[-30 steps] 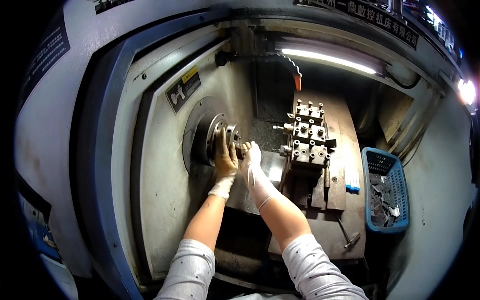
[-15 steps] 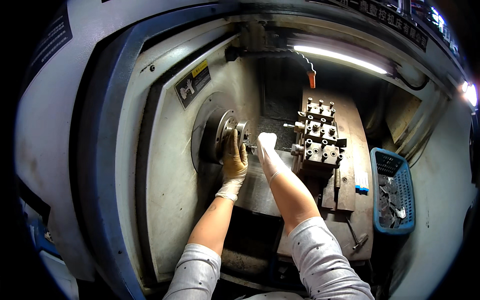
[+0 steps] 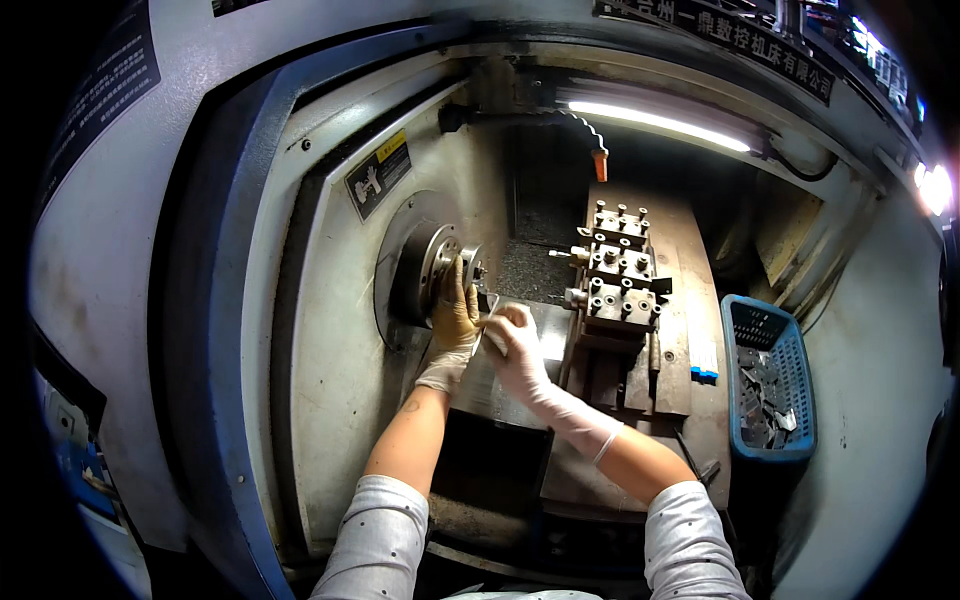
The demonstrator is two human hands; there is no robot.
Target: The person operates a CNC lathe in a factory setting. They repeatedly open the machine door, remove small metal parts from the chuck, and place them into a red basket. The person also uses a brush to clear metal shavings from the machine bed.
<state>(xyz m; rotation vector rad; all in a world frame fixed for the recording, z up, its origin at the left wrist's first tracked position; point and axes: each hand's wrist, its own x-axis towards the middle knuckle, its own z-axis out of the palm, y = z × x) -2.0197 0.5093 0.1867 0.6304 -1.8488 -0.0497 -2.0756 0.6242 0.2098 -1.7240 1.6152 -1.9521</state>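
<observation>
Now the left hand (image 3: 455,312) in a dirty yellow glove is gripping the round grey metal chuck (image 3: 440,270). The right hand (image 3: 512,345) in a white glove is touching it close by, fingers curled. A small part seems partly fitted; the blue plastic basket (image 3: 770,385) is holding more pieces.

Over the last second our right hand (image 3: 512,340) has shifted most. It first sat just beside the chuck (image 3: 445,272) next to the left hand (image 3: 455,310), then lifted half a second ago with its fingers pointing up between the chuck and the tool block (image 3: 620,275). Now we have brought it back down and to the left, curled, its fingers meeting the left hand just below the chuck face. Our left hand has slid slightly lower on the chuck, and our head has leaned closer.
</observation>
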